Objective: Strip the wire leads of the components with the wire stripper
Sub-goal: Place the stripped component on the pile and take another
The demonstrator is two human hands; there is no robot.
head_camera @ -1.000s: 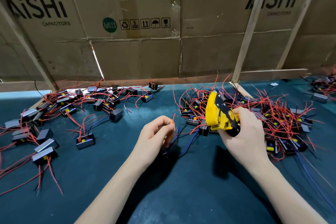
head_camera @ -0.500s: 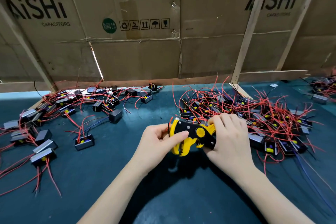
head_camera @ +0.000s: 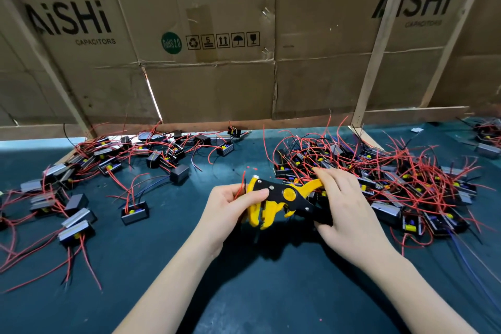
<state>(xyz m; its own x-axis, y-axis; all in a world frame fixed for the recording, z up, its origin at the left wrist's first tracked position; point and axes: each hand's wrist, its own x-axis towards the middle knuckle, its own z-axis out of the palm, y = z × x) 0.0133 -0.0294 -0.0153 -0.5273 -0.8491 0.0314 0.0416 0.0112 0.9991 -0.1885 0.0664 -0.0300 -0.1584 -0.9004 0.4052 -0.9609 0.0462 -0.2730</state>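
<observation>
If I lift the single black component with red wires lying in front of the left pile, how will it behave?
The black component looks small and boxy, so probably light and unlikely to roll. Its red wires arch loosely upward, so they would likely flop and trail. It lies apart from the left pile, so snagging seems unlikely.

Assembly workshop, capacitor cartons (head_camera: 206,35), wired components (head_camera: 379,179)

Dark green table (head_camera: 244,293), cardboard wall (head_camera: 217,84) printed AiSHi, pale wooden struts (head_camera: 376,49)

Both forearms are bare to the frame's edge; left hand (head_camera: 230,206) and right hand (head_camera: 349,214) seemingly ungloved, ringless.
</observation>
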